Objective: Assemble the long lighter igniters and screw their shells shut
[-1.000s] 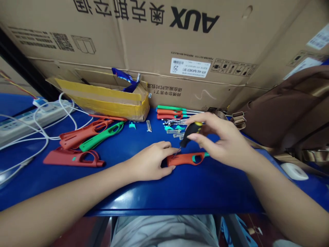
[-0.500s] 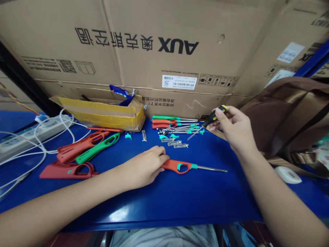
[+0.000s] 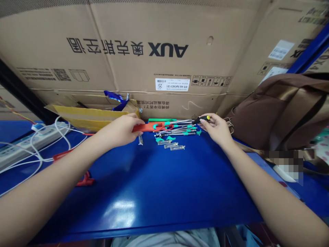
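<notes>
My left hand (image 3: 125,129) is closed round the handle end of a red gas lighter (image 3: 144,127) with a turquoise trigger and a metal tube. It holds the lighter over the row of lighters at the back of the table, including a green lighter (image 3: 154,120). In my right hand (image 3: 217,127) is a black-and-yellow screwdriver (image 3: 201,120), close to the tube's tip; whether they touch I cannot tell. Just in front lie metal tubes (image 3: 186,133) with turquoise ends, turquoise triggers (image 3: 170,138) and several clear fuel tanks (image 3: 177,148).
Behind stands a large carton (image 3: 164,20). A yellow-taped box (image 3: 87,115) is at the back left, near a power strip (image 3: 33,140) with white cables. Red casing parts (image 3: 86,180) are partly hidden by my left arm. A brown bag (image 3: 277,106) sits at the right.
My left hand has carried the red lighter back and to the left, from mid-table to the row of lighters. My right hand has moved slightly left and lower, its screwdriver now nearly level.
</notes>
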Available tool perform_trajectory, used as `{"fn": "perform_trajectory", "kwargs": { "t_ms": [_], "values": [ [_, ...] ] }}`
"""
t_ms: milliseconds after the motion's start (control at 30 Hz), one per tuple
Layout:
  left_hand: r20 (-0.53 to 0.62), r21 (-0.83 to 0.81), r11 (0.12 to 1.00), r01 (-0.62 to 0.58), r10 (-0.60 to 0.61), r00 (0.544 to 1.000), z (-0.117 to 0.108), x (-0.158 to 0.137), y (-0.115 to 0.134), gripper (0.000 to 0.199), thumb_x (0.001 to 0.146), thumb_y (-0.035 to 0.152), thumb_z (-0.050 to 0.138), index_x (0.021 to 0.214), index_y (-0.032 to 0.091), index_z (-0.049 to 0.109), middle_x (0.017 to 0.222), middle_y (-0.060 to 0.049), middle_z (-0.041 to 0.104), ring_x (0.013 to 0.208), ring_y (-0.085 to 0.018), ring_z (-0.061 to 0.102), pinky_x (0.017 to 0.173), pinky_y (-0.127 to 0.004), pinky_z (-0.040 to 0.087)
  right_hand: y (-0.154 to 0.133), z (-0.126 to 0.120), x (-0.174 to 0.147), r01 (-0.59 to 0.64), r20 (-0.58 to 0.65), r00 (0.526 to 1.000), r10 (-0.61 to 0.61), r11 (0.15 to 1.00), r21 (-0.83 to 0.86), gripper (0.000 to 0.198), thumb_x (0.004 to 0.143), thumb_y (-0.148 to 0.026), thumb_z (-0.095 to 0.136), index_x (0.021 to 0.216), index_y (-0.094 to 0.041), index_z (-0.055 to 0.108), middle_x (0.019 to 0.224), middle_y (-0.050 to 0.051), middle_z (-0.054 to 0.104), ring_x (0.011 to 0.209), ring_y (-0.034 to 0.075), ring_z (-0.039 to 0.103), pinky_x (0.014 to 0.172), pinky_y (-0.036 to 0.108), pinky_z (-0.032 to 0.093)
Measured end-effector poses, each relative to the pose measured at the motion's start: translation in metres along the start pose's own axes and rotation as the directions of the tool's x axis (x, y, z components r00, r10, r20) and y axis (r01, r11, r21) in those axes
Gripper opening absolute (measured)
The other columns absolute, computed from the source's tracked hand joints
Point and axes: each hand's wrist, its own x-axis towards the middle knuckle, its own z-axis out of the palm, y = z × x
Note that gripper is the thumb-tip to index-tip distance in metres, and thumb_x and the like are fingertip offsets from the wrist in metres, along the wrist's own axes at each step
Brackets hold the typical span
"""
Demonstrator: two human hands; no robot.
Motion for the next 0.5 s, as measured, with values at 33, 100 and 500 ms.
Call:
{"fn": "perform_trajectory", "kwargs": {
  "t_ms": [33,100,500],
  "values": [
    [-0.011,0.019,1.000,0.000,0.000,1.000,0.004,0.003,0.002,0.038,0.087,0.027,0.057,0.119,0.013,0.073,0.106,-0.012,0.068,0.094,-0.027,0.068,0.085,-0.036,0.055,0.001,0.001,0.000,0.002,0.008,1.000,-0.002,1.000,-0.009,0.038,0.080,-0.054,0.072,0.101,-0.024,0.063,0.100,0.007,0.075,0.086,0.023,0.076,0.084,0.042,0.064],
    [-0.027,0.040,0.999,-0.006,0.007,1.000,0.012,0.012,0.006,0.034,0.088,0.024,0.055,0.114,0.012,0.074,0.104,-0.013,0.066,0.096,-0.028,0.067,0.087,-0.038,0.055,0.000,0.004,-0.002,0.015,0.028,0.999,-0.014,0.999,-0.037,0.034,0.081,-0.050,0.071,0.101,-0.024,0.065,0.100,0.007,0.075,0.089,0.024,0.076,0.087,0.042,0.063],
    [-0.077,-0.003,0.999,-0.051,0.050,0.996,0.049,0.073,0.009,0.030,0.090,0.020,0.053,0.110,0.012,0.075,0.105,-0.013,0.063,0.097,-0.025,0.064,0.089,-0.034,0.054,-0.012,-0.005,-0.010,0.139,0.156,0.983,-0.098,0.951,-0.277,0.025,0.088,-0.037,0.065,0.109,-0.024,0.068,0.103,0.006,0.076,0.094,0.027,0.072,0.089,0.043,0.057]
  ]
}}
